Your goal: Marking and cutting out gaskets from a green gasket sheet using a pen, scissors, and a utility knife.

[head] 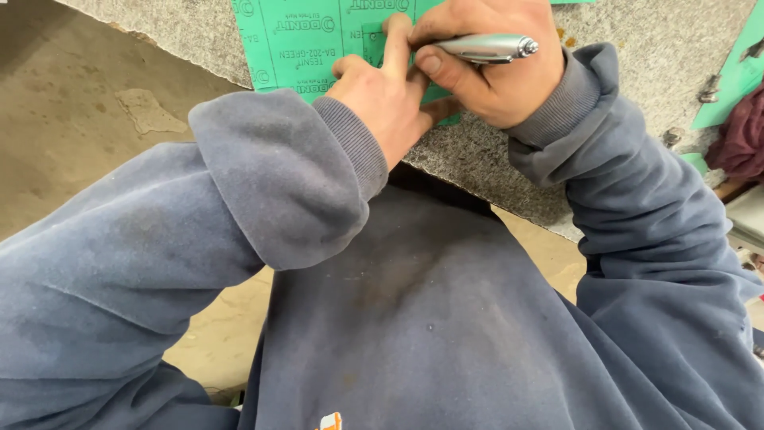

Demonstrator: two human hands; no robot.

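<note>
A green printed sheet [298,40] lies on a grey speckled stone slab [637,87]. My left hand [382,91] rests flat on the sheet, its fingers spread and pressing down near a small cut rectangle. My right hand [493,68] is closed around a silver metal pen-like tool [485,48], held sideways just above my left fingers. The tool's tip is hidden behind my hands. Both arms wear dark blue sweatshirt sleeves.
The slab's edge runs diagonally from upper left to lower right, with a tan concrete floor [72,103] below it. Another green sheet piece [736,76] and a dark red cloth [744,139] sit at the right edge.
</note>
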